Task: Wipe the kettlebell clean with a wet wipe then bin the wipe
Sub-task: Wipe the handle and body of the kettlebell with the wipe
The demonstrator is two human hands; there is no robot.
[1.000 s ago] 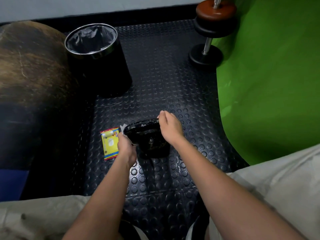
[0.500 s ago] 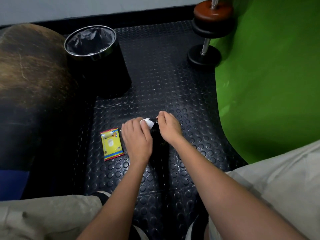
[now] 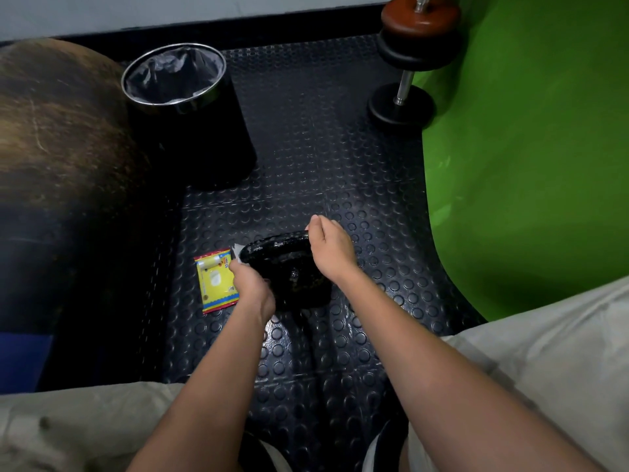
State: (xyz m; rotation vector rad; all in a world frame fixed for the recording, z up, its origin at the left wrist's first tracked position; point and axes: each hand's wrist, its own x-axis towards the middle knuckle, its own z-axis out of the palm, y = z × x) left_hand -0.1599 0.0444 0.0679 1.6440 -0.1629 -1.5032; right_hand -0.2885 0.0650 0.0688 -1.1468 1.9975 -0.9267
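Kettlebell (image 3: 289, 270) sits on the studded floor mat (image 3: 306, 165). Right hand (image 3: 328, 248) grips its handle; left hand (image 3: 252, 284) pinches the wet wipe (image 3: 237, 251) against its left side. Bin (image 3: 190, 114) far left.

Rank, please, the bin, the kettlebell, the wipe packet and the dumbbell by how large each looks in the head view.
1. Bin, plainly the largest.
2. Dumbbell, which stands farther off, so its true size is unsure.
3. Kettlebell, partly hidden by both hands; close to the dumbbell, so their order is unsure.
4. Wipe packet, the smallest.
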